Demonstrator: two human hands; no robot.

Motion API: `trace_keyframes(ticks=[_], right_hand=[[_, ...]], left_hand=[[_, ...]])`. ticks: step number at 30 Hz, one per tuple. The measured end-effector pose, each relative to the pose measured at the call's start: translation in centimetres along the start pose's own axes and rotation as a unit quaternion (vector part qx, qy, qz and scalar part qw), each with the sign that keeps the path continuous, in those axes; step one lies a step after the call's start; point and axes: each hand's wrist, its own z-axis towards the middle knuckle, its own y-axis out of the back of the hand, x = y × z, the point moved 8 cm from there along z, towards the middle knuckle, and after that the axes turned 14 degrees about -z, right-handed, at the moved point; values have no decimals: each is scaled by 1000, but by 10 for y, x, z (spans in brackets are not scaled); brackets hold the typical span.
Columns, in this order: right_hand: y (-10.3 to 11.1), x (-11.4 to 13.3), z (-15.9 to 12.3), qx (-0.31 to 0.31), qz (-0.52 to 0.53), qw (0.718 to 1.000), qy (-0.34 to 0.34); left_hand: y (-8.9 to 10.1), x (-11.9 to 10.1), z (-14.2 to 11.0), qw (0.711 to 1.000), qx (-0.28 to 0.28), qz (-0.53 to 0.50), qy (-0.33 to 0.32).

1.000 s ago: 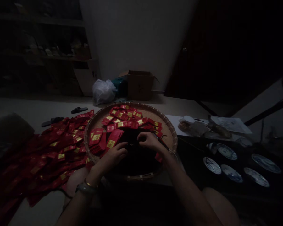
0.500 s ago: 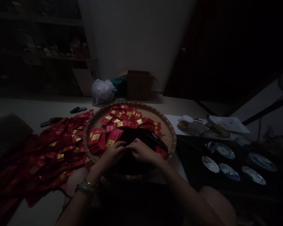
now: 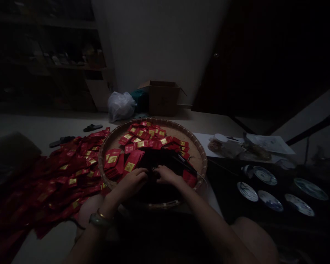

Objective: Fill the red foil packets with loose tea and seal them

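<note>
A round woven bamboo tray (image 3: 199, 146) stands in front of me, with red packets bearing gold labels (image 3: 143, 144) inside it. A very dark mass fills the tray's near half; its kind is lost in the dim light. My left hand (image 3: 135, 179) is over this mass beside a stack of red packets (image 3: 132, 163), its fingers curled inward. My right hand (image 3: 167, 175) faces it a short gap away, fingers bent down and together. Anything in the fingertips is too dark to see. A dark slim object with a pale edge (image 3: 183, 159) lies right of my right hand.
Many red packets (image 3: 71, 179) are heaped on the floor at left, near slippers (image 3: 92, 127). Behind the tray are a white plastic bag (image 3: 121, 106) and an open cardboard box (image 3: 164, 98). Several patterned dishes (image 3: 265, 175) and a lidded jar (image 3: 218, 141) are at right.
My hands have moved apart, with a gap now between the fingertips that were nearly meeting. The view has shifted slightly.
</note>
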Motion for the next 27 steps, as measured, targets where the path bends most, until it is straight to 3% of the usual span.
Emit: trace_keyframes(ticks=[4,7,10,14,17,20,24,27], right_hand=[[23,-17,-10,-28,16,998,-58],[60,-19,-23,-114,90,987,-63],[94,3,-34,-190,216,958,7],[102,28,-40,-196,270,942,31],[99,40,-46,-215,187,957,44],[87,57,-48,-184,13,979,90],[75,57,-42,-118,-152,981,38],[69,55,-38,-65,-173,983,22]], left_hand=[[3,3,-3,1000,-1,12,-6],[2,5,-4,1000,-6,6,-13],[1,5,-1,1000,-7,1,-16],[3,4,1,1000,-21,12,-17],[4,4,1,999,-31,4,-17],[4,6,0,999,-46,-3,-13],[6,10,-4,995,-93,-6,-23],[5,16,-7,994,-101,-24,-17]])
